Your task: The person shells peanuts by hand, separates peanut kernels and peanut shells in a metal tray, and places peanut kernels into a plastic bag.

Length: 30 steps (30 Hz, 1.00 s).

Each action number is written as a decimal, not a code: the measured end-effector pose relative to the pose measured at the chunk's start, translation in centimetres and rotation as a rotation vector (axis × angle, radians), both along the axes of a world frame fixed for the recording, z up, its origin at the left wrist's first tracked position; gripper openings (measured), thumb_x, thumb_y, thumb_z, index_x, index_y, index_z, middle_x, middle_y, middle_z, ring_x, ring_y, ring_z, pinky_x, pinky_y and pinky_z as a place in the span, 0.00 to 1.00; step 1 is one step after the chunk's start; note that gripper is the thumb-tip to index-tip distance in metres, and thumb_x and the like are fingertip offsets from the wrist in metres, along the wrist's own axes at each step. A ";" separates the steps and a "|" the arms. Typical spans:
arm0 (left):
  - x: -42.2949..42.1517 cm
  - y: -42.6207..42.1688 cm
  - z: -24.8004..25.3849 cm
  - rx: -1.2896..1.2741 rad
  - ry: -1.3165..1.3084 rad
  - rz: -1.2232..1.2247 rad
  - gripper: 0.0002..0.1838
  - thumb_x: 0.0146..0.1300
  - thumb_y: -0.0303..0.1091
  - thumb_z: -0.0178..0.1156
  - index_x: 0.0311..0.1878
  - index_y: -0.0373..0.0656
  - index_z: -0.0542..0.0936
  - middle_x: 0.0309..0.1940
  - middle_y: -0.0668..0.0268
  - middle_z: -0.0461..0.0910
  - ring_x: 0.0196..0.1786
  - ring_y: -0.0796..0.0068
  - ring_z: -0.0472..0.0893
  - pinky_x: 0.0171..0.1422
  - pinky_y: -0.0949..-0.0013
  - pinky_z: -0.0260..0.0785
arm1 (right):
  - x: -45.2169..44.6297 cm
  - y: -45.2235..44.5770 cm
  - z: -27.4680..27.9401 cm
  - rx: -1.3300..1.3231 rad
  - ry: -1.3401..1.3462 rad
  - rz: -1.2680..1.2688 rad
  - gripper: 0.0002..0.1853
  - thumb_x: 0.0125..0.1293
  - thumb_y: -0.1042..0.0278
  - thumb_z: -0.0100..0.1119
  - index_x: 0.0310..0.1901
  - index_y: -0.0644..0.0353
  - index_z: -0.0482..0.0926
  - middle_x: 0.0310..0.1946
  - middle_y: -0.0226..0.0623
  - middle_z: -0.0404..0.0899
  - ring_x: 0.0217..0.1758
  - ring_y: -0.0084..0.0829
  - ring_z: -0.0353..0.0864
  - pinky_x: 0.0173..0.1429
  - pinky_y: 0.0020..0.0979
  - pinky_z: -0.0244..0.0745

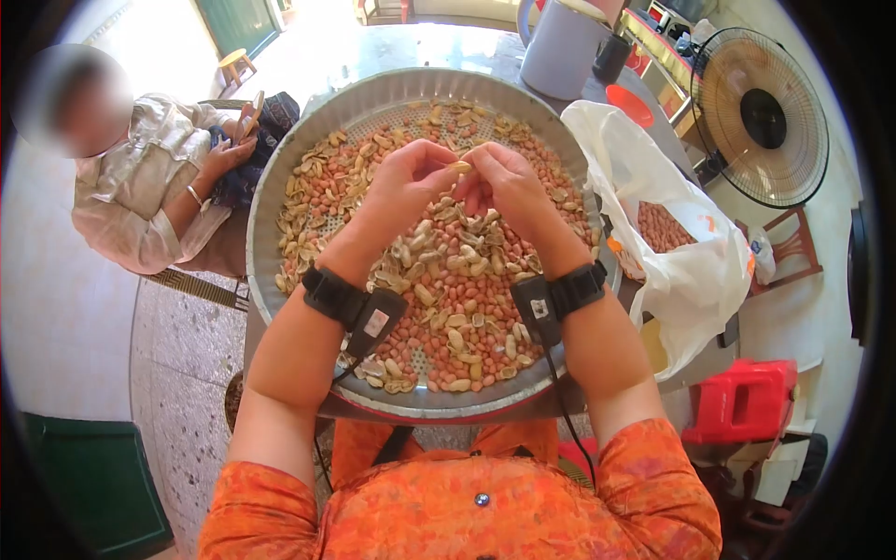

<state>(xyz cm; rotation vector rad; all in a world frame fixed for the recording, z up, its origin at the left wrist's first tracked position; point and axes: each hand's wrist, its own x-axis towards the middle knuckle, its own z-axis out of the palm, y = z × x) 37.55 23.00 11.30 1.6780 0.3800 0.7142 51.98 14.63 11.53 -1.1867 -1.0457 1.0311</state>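
Note:
Over the far half of a round metal tray (263,201) my two hands meet at the fingertips. Between them is a peanut in its shell (460,167), pinched by my left hand (406,182). My right hand (509,182) closes its thumb and forefinger on the same peanut, its other fingers curled below. Beneath them, the tray's perforated bottom carries reddish shelled kernels (467,308), mixed with pale empty shells and whole pods (411,245). Fingers hide part of the held peanut.
A white plastic bag (695,299) with reddish kernels (663,227) inside stands right of the tray. Behind it are a red dish (629,105), a grey-blue pitcher (563,47) and a dark cup (611,59). A seated person (154,177) is at left; a fan (763,119) stands at right.

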 end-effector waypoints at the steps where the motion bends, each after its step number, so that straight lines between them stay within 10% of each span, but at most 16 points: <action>1: -0.2 0.1 0.2 -0.092 -0.019 0.020 0.08 0.57 0.28 0.58 0.39 0.38 0.73 0.30 0.70 0.76 0.33 0.86 0.74 0.36 0.81 0.68 | 0.0 0.0 0.1 0.009 -0.002 0.004 0.13 0.67 0.61 0.41 0.32 0.61 0.71 0.22 0.34 0.76 0.17 0.19 0.71 0.21 0.18 0.65; 11: 0.1 -0.6 -0.1 0.408 -0.042 0.318 0.06 0.52 0.29 0.59 0.31 0.39 0.72 0.25 0.65 0.74 0.29 0.78 0.75 0.32 0.74 0.68 | -1.2 0.1 0.1 0.009 -0.192 -0.064 0.11 0.63 0.62 0.50 0.37 0.61 0.75 0.24 0.25 0.74 0.22 0.14 0.69 0.24 0.17 0.65; 30: 0.8 -1.2 -0.5 0.153 -0.132 0.183 0.04 0.61 0.28 0.48 0.39 0.39 0.68 0.21 0.62 0.72 0.25 0.73 0.72 0.31 0.69 0.65 | -2.5 0.3 -0.3 0.030 0.239 -0.091 0.10 0.64 0.61 0.50 0.37 0.59 0.75 0.20 0.19 0.67 0.19 0.10 0.62 0.19 0.14 0.55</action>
